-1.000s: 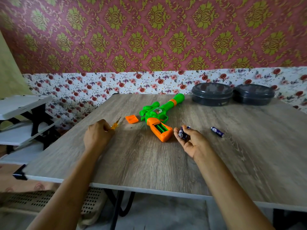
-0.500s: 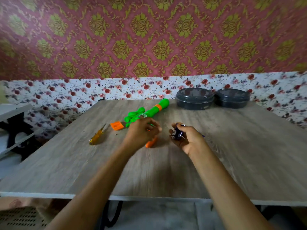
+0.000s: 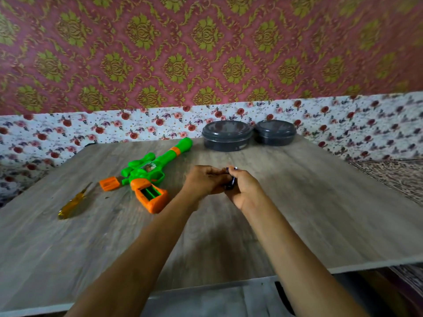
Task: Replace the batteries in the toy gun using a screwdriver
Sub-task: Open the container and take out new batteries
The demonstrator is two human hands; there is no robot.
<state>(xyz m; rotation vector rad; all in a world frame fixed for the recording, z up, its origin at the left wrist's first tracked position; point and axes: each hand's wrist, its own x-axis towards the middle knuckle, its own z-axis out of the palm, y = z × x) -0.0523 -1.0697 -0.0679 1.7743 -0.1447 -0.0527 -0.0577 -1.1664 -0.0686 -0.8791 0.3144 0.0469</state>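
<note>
While right hand (image 3: 243, 189) grips dark batteries (image 3: 230, 183), left hand (image 3: 202, 181) grasp unclear, green-orange toy gun (image 3: 148, 170) open.

Both hands together over the bench (image 3: 297, 213).
Right hand (image 3: 243, 187) gripped dark batteries (image 3: 230, 179); left hand (image 3: 203, 180) met them with curled fingers, hold unclear. Toy gun (image 3: 148, 170) lay to the left, battery bay open, orange cover (image 3: 109, 183) just beside it, screwdriver (image 3: 73, 202) further left. Two dark lidded containers (image 3: 226, 136) stood at the far edge.
</note>
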